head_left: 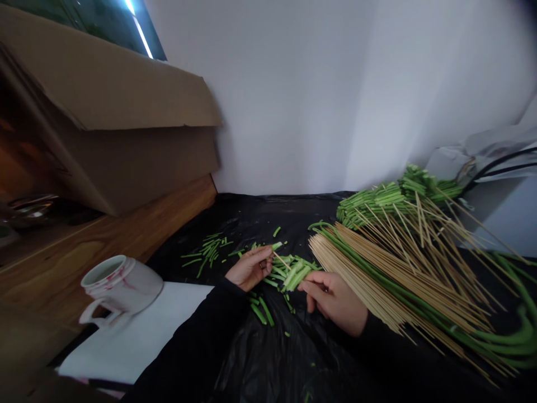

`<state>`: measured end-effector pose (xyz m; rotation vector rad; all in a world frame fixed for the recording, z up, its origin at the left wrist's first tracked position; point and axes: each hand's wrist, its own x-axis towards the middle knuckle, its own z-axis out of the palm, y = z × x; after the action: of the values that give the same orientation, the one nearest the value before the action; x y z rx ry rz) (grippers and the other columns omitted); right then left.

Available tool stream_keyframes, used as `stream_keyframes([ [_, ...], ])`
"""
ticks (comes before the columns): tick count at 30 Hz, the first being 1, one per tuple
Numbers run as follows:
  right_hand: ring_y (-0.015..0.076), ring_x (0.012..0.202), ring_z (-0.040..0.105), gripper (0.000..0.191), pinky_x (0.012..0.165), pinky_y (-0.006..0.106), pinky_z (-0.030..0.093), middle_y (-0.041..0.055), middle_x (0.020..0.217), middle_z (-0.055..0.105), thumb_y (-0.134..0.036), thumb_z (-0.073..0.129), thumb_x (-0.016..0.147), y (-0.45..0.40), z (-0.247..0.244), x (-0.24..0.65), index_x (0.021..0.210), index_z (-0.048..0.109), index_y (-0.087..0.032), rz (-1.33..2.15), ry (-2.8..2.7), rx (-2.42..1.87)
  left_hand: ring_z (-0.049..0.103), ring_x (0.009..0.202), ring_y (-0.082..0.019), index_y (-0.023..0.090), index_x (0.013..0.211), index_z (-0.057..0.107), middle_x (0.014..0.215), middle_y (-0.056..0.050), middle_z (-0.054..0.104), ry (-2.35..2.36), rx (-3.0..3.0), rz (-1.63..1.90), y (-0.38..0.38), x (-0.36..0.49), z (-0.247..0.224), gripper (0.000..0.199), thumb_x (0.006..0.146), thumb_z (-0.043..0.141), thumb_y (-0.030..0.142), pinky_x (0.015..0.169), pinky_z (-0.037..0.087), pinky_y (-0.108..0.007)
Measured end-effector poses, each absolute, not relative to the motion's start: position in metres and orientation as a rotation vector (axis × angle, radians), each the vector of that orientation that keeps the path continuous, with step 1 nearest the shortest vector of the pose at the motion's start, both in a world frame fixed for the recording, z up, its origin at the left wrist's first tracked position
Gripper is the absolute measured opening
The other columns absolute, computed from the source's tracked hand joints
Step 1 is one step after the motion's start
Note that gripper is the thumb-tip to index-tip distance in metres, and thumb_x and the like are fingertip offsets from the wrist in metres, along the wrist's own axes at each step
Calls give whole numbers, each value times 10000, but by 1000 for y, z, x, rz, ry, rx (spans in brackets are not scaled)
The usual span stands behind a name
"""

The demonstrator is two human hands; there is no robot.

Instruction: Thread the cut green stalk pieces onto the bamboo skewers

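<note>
My left hand is closed, pinching a short cut piece of garlic scape at the tip of a thin bamboo skewer. My right hand is closed at the skewer's other end, its fingertips against a row of threaded green pieces. Part of the skewer is hidden by these pieces and the right fingers. Under and around both hands, loose cut pieces are scattered on black plastic sheeting. Another loose group of cut pieces lies left of my left hand.
Bare bamboo skewers and long uncut scapes lie at the right. Behind them is a pile of loaded skewers. A white mug stands on white paper at left, below a cardboard box. A wall rises behind.
</note>
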<state>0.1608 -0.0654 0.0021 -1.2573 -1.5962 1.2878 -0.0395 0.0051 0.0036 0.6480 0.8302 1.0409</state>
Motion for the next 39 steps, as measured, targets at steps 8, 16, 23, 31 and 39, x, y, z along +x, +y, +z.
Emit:
stream_keyframes([
  [8, 62, 364, 371, 253, 389, 210, 265, -34, 488, 555, -348, 492, 837, -63, -1, 159, 659, 567, -184, 1267, -1581, -1228, 651, 745, -145, 96, 862, 716, 826, -87, 701, 827, 809, 860, -16, -15, 0, 313, 579, 820, 177, 739, 497, -250],
  [16, 74, 403, 429, 254, 440, 209, 320, -32, 491, 562, -321, 485, 852, -65, -2, 159, 665, 583, -180, 1156, -1647, -1222, 606, 644, -105, 90, 854, 722, 791, -72, 690, 888, 1020, 880, -11, -20, -1, 308, 600, 808, 242, 636, 451, -219],
  [23, 89, 453, 480, 256, 478, 211, 350, -23, 494, 562, -315, 487, 853, -65, -3, 161, 661, 593, -182, 1029, -1687, -1209, 527, 559, -63, 105, 794, 715, 688, -26, 646, 921, 1052, 896, -11, -18, -3, 279, 595, 805, 278, 569, 397, -197],
  [31, 65, 345, 371, 278, 348, 203, 240, -25, 504, 562, -443, 539, 795, -51, 4, 177, 705, 561, -181, 1194, -1352, -1208, 602, 859, -196, 165, 896, 720, 917, -76, 704, 1296, 1766, 1144, 3, -31, -3, 201, 794, 610, 299, 805, 429, -320],
  [39, 60, 334, 376, 279, 340, 195, 247, -29, 497, 559, -439, 535, 799, -53, 1, 172, 713, 567, -175, 1224, -1385, -1188, 542, 937, -219, 207, 997, 704, 959, -60, 693, 1403, 2425, 861, 2, -31, -13, 232, 834, 545, 253, 891, 368, -370],
])
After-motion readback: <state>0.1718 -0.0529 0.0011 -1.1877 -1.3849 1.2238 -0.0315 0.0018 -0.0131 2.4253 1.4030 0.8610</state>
